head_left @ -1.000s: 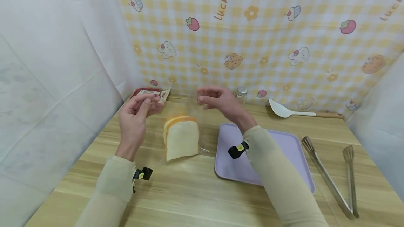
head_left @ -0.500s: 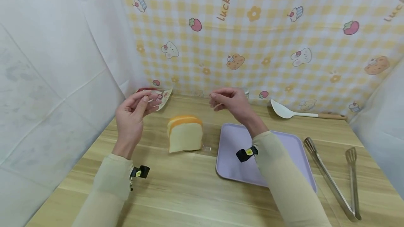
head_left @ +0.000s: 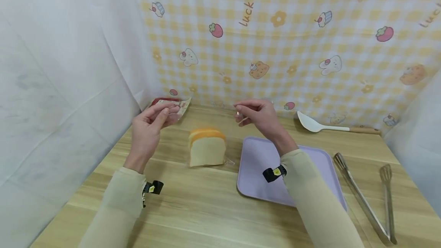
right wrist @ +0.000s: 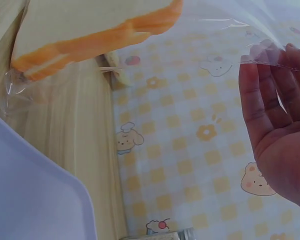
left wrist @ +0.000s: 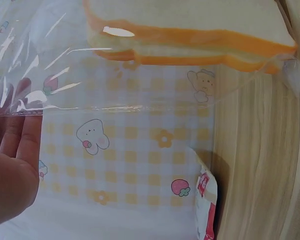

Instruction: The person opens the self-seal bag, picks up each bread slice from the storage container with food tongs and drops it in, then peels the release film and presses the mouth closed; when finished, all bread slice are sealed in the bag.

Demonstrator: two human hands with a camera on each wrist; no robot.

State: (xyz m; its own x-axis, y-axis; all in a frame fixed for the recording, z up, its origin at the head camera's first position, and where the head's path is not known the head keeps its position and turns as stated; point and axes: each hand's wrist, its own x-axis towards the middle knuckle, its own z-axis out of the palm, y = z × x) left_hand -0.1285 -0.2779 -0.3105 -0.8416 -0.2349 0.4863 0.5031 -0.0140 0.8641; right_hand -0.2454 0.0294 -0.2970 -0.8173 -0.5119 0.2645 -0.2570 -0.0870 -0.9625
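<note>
A clear plastic bag (left wrist: 130,108) holds slices of white bread (head_left: 208,150) with an orange-brown crust. My left hand (head_left: 148,131) pinches one side of its top edge between thumb and fingers, fingertips partly seen through the film in the left wrist view. At the opposite side, my right hand (head_left: 263,119) pinches the same edge, with the fingers behind the film in the right wrist view. The film stretches between both hands above the bread, which stands on the wooden table (head_left: 193,206) at the bag's bottom.
A lilac tray (head_left: 256,160) lies right of the bread, under my right forearm. Beyond it are metal tongs (head_left: 365,202) and a white spoon (head_left: 310,122) with a wooden handle. A red-and-white packet (left wrist: 207,200) and a glass jar (right wrist: 165,235) stand by the checked cloth (head_left: 275,49).
My right hand has moved right, away from the left, widening the stretch of bag between them. The bread leans back more and shows less of its face. The left hand stays nearly in place.
</note>
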